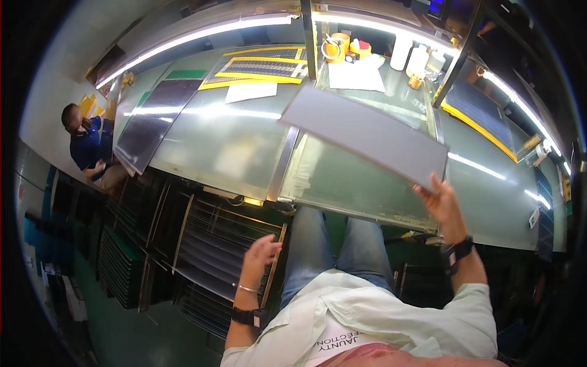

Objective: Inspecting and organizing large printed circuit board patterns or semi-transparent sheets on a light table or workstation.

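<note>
A long grey rectangular panel (367, 131) is tilted above the glass-topped bench in front of me. My right hand (439, 199) grips its near right corner, thumb and fingers pinching the edge. The panel's far left end reaches over the bench's metal divider. My left hand (262, 254) is off the bench, beside the slotted rack (226, 244) of dark panels. Its fingers are slightly bent and apart, and nothing shows in them.
Yellow-edged dark sheets (263, 68) and a white paper (251, 92) lie on the left bench. Bottles (417, 60) and an orange tub (335, 48) stand at the back. Another yellow-edged sheet (480, 116) lies right. Far left, a person (87, 144) stands beside stacked dark panels (156, 119).
</note>
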`<state>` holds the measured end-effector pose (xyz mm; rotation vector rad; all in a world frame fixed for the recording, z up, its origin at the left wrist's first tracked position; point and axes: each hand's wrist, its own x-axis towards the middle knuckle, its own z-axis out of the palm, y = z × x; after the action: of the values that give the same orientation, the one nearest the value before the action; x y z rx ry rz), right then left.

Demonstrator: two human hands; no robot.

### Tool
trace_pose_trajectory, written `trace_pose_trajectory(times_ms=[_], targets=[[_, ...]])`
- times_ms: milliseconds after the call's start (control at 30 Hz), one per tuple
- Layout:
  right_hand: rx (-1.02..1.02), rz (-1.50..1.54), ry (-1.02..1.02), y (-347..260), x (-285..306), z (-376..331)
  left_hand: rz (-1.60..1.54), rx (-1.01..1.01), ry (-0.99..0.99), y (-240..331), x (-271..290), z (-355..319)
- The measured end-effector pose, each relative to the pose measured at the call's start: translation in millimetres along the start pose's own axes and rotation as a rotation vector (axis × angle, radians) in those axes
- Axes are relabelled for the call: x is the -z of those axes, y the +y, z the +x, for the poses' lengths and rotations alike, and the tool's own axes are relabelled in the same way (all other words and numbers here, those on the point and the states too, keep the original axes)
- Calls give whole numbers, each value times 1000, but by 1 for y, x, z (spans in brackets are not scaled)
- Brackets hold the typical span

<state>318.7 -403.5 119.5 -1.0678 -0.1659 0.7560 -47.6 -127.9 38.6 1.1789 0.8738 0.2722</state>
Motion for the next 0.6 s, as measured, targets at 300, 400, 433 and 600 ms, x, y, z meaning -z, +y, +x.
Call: trace_pose_trajectory(times_ms=[300,400,433,600], targets=[[10,-21,-20,-86,39,197,1168,203,-326,-74,-32,17],[29,35,42,-69,47,235,1098,204,-378,-90,-16,23],[7,64,69,-67,49,245,1061,179,-378,-97,-14,24],[1,6,57,-61,60,286,985,231,-406,-99,-11,29]])
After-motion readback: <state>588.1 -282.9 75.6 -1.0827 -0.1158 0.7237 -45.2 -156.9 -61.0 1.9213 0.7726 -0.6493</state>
